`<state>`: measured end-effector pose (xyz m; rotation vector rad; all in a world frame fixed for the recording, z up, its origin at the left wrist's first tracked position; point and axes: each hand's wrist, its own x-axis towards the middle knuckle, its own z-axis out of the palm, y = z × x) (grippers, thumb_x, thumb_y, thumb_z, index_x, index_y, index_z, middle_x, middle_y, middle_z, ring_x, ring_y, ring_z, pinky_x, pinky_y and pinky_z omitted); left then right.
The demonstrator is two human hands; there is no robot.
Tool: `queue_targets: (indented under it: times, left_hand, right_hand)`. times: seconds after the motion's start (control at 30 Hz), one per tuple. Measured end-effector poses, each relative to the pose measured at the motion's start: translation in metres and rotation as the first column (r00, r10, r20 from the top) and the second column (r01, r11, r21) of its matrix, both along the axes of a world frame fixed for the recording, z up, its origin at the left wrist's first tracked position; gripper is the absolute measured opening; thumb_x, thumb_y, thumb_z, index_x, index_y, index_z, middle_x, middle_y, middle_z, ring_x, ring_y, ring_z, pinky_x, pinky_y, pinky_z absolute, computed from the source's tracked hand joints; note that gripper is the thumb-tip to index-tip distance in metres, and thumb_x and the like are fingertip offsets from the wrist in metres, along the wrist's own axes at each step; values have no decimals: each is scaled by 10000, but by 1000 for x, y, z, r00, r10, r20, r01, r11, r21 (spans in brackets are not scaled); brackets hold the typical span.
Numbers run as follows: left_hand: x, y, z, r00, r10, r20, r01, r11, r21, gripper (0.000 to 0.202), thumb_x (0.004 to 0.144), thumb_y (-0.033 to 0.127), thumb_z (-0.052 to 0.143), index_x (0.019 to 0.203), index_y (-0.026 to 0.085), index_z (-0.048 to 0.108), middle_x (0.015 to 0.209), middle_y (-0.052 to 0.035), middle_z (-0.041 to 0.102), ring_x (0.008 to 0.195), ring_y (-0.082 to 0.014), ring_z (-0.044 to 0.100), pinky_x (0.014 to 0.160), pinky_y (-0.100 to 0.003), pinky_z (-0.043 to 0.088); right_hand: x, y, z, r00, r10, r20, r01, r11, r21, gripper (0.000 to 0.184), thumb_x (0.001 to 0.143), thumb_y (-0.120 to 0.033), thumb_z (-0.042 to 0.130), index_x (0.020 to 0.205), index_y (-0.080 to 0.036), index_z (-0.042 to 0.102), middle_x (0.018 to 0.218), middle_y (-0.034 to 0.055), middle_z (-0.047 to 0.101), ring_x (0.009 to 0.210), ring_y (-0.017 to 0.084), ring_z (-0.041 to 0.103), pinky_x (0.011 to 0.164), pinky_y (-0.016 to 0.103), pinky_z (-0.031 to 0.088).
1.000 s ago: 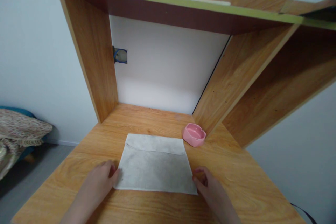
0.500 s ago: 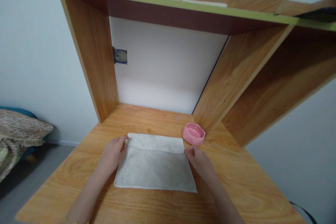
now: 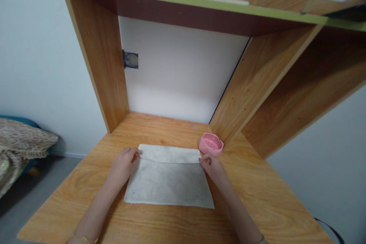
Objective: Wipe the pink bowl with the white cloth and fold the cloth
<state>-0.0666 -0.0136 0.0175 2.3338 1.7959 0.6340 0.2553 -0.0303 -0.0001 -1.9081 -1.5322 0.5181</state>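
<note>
A grey-white folded cloth (image 3: 168, 181) lies flat on the wooden desk (image 3: 271, 206). Its far edge carries a narrow folded-over strip. My left hand (image 3: 122, 164) pinches the cloth's far left corner, fingers closed on the fabric. At the far right corner my right hand (image 3: 213, 167) pinches the cloth the same way. Both forearms reach in from the near edge, either side of the cloth. A small pink dish (image 3: 211, 144) stands just beyond my right hand, close to it.
Wooden side panels (image 3: 103, 65) and a green-edged shelf (image 3: 185, 4) enclose the desk's back; clear plastic lies on the shelf. A wall socket hole (image 3: 130, 60) shows at back left. A patterned blanket (image 3: 20, 141) lies on furniture at far left.
Both hands moved from the cloth's near corners up to its far corners and closed on them. The cloth and the pink dish stayed where they were.
</note>
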Motion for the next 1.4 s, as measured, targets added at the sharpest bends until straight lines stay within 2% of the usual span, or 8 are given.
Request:
queue_targets:
  times: [0.13,0.3,0.5,0.73,1.0,1.3,1.4]
  left_hand:
    - [-2,-2,3,999,-8,38,5,998,68,229,827,238,360,859,138,564,837,-83,601,814,-219,546,744,-310,393]
    - [-4,-22,14,996,-5,90,-2,997,74,229,810,286,370,857,170,563,812,-62,592,810,-213,543,740,-300,397]
    - [-11,-51,20,990,33,141,-13,990,-141,202,759,305,403,765,201,576,754,-45,605,732,-206,554,696,-288,413]
    - [-21,-73,14,974,11,224,59,950,-305,183,698,301,409,706,211,568,723,-33,620,705,-201,563,678,-278,419]
    - [-21,-80,11,986,8,166,61,911,-408,145,677,227,416,654,207,558,700,-25,613,697,-191,564,667,-268,413]
    - [-19,-80,8,994,-24,108,68,903,-425,151,649,199,395,613,213,541,678,-18,611,677,-187,561,651,-261,399]
    - [-22,-81,5,993,-43,110,87,899,-430,143,638,190,393,629,214,534,686,-12,613,682,-186,563,655,-261,399]
  right_hand:
    - [-2,-4,9,1000,-4,-16,5,999,37,166,699,-360,436,626,-213,466,486,-53,450,487,127,464,477,221,298]
    - [-3,-19,15,1000,-7,-28,9,997,75,168,688,-355,449,593,-217,454,462,-58,425,462,122,439,469,225,296]
    - [1,-48,9,995,14,-96,-11,999,32,161,681,-340,466,585,-211,481,500,-32,489,484,132,467,478,238,334]
    - [7,-75,-4,991,-4,-130,-3,999,-54,183,678,-356,470,568,-213,498,477,-36,489,468,134,476,473,239,339]
    - [5,-91,-7,999,-24,-36,19,991,-132,164,668,-329,466,550,-220,496,467,-31,510,472,139,496,497,240,343]
    - [5,-99,-4,995,31,90,-7,967,-256,144,669,-315,467,566,-226,515,537,-12,572,547,167,547,528,255,340]
    - [3,-101,-4,992,36,124,-3,967,-254,147,673,-309,475,557,-225,511,538,-11,578,544,171,551,534,262,338]
